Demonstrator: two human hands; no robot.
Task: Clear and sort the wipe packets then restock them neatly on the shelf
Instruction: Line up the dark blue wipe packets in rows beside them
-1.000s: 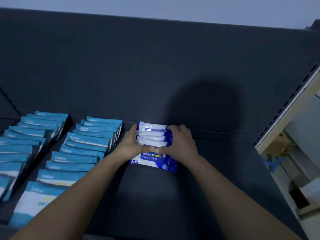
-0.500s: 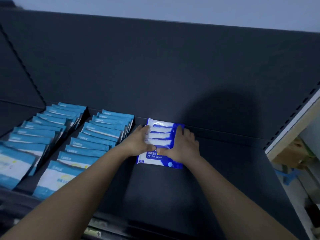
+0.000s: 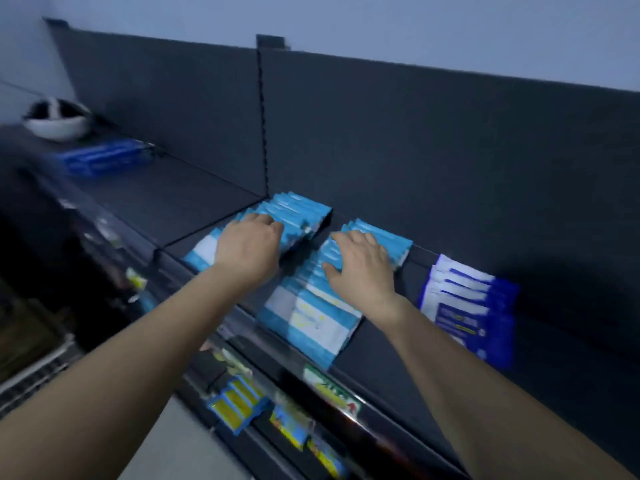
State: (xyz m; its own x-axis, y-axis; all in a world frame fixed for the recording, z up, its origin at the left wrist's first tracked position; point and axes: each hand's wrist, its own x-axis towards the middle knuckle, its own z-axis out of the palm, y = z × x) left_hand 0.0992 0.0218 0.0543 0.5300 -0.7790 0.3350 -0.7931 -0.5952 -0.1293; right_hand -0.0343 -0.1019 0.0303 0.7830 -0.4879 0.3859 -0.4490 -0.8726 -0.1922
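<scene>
Two rows of light-blue wipe packets lie overlapped on the dark shelf [image 3: 398, 368]. My left hand [image 3: 251, 245] rests flat on the left row [image 3: 298, 211], fingers spread over the packets. My right hand [image 3: 360, 263] lies flat on the right row [image 3: 308, 317], fingers pointing toward the shelf back. To the right sits a small stack of dark-blue and white alcohol wipe packets [image 3: 467, 306], untouched by either hand.
A dark back panel [image 3: 415, 133] rises behind the shelf. On the shelf section to the far left lie a dark-blue packet [image 3: 104, 161] and a white bowl-shaped object [image 3: 57, 124]. Below the shelf's front edge hang colourful products [image 3: 239, 403].
Both hands let go of the alcohol wipe stack and moved left onto the two light-blue rows. The view swung left and pulled back, so the stack now sits at the right.
</scene>
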